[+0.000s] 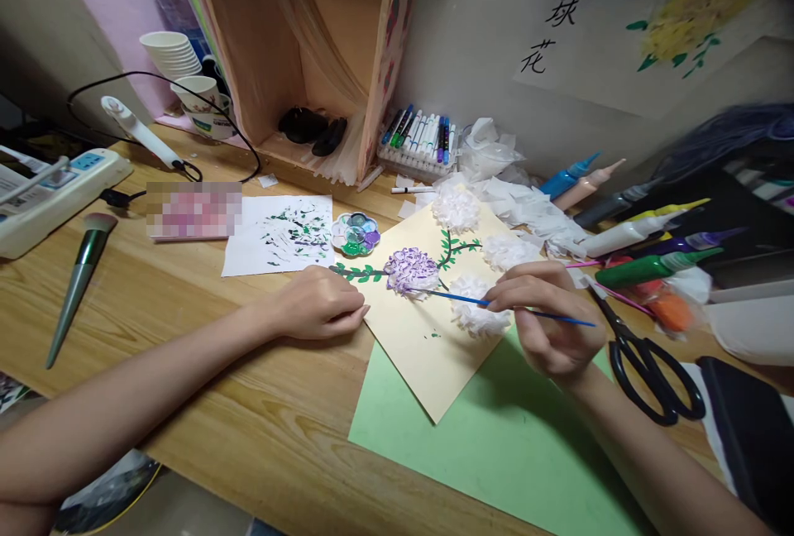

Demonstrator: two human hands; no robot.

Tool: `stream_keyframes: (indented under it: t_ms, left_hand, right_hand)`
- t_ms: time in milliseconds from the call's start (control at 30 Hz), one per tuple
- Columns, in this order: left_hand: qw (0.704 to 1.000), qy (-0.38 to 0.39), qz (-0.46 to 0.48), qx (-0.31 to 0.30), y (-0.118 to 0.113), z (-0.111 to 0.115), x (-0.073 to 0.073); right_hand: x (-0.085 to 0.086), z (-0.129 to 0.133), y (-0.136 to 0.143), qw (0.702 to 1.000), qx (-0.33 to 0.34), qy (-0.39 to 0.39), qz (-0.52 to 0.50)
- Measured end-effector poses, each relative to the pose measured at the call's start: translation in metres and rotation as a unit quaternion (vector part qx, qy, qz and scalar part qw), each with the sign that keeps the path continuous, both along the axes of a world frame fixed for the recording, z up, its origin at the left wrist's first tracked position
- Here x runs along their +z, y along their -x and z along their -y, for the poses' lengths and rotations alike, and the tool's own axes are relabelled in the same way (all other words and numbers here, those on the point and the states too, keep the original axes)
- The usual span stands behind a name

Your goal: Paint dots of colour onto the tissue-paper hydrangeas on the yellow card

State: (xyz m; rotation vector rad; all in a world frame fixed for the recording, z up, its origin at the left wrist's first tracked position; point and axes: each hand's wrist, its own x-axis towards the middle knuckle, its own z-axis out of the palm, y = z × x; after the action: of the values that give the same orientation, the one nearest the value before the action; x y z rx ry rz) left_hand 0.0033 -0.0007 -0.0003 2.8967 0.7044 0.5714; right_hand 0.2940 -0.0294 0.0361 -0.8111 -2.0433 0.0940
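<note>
Paintbrush, thin and blue-handled [459,298], pinched in right hand [549,317], fingers bent and closed around the handle; bristle end at the lower side of a round, purple-tipped white paper flower [411,270], looks to be touching it. Flower sits toward the left edge of a cream card [422,370], turned with one corner pointing at the front edge of the wooden table [248,404]. Left hand [322,302] curled into a loose fist on the table, knuckles just beside the card's left edge; can't tell if anything is inside. Three ruffled white paper flowers [456,209] on the card too, one at its far corner, two toward its right edge; green-leaved painted stems [365,273] run between. Pale green sheet [484,445] under the card, reaching toward the table's front edge. Flower-shaped white paint palette [338,236] with green and purple paint just beside the card's far-left edge; white paper smeared with green and dark paint [245,238] left of it. Black-handled scissors [624,329] right of the card, green paint bottle [657,267] lying beyond them. Felt-tip pens in a clear box [418,135] at the table's back edge. Green-handled fluffy brush [74,296] near the table's left end.
</note>
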Motion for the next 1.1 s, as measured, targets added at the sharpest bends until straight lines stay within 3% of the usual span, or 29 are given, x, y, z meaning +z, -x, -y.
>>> stream_keyframes:
  t_ms: [233,533,700,900,1100]
  left_hand:
    - [1.000,-0.001,-0.002,0.002,0.0003,0.0002,-0.0006]
    - [1.000,-0.002,-0.002,0.002,0.0002,0.0002,0.0000]
    - [1.000,-0.004,0.001,0.002,0.0007,0.0004,-0.0013]
    - [1.000,-0.003,-0.004,0.005,0.0007,0.0000,-0.0017]
    - [1.000,-0.002,-0.003,0.003,0.0000,0.0001,-0.0001]
  right_hand:
    - [-0.0085,-0.0043,-0.0037,0.999,-0.005,0.032,-0.029]
    - [-0.0037,-0.0019,-0.0023,1.000,0.010,0.009,-0.003]
    - [-0.0059,-0.0043,-0.0047,0.998,-0.013,-0.028,-0.058]
    - [-0.0070,-0.0043,-0.0029,1.000,0.011,0.009,-0.019]
    - [-0.0067,-0.0058,-0.0027,0.993,-0.033,-0.024,-0.115]
